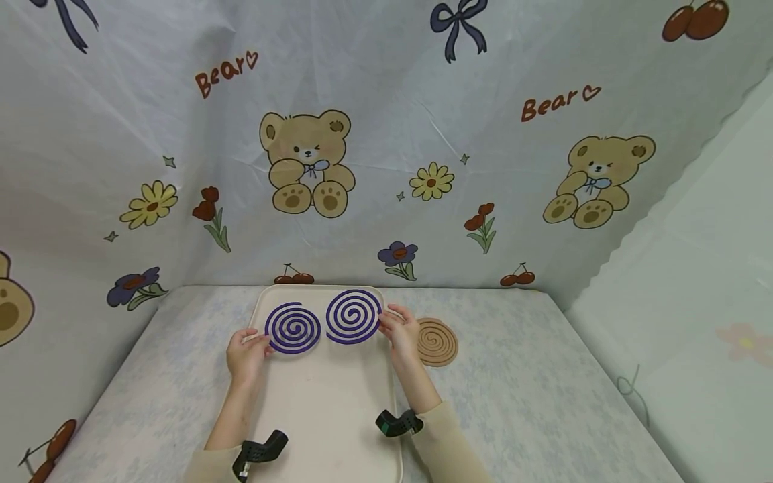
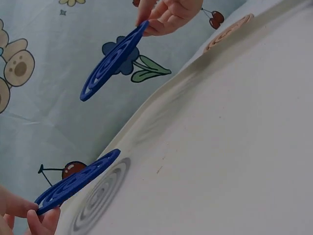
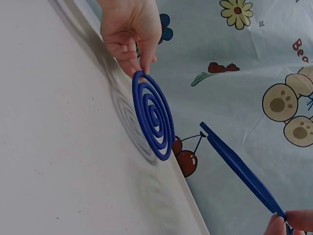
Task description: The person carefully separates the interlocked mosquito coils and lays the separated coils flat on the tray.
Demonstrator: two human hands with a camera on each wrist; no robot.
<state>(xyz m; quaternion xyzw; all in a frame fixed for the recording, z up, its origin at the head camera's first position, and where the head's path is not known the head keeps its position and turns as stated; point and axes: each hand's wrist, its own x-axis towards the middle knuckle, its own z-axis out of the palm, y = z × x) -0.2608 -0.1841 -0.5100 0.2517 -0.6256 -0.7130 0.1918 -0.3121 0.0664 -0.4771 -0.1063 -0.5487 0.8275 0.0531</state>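
Observation:
By its outer edge, my left hand (image 1: 247, 361) pinches a blue-purple mosquito coil (image 1: 294, 327) between thumb and fingers. Another blue-purple mosquito coil (image 1: 353, 315) is pinched at its right edge by my right hand (image 1: 403, 337). Both coils are raised above the far end of a cream tray (image 1: 326, 409), apart from each other. In the left wrist view, the left hand's coil (image 2: 78, 180) hangs tilted over its shadow. The right wrist view shows the right hand's coil (image 3: 244, 171) nearly edge-on.
A brown mosquito coil (image 1: 437, 342) lies on the table (image 1: 519, 396) just right of the tray, beside my right hand. Behind the table hangs a cloth (image 1: 374, 134) printed with bears and flowers. Black wrist cameras (image 1: 260, 449) sit on both forearms.

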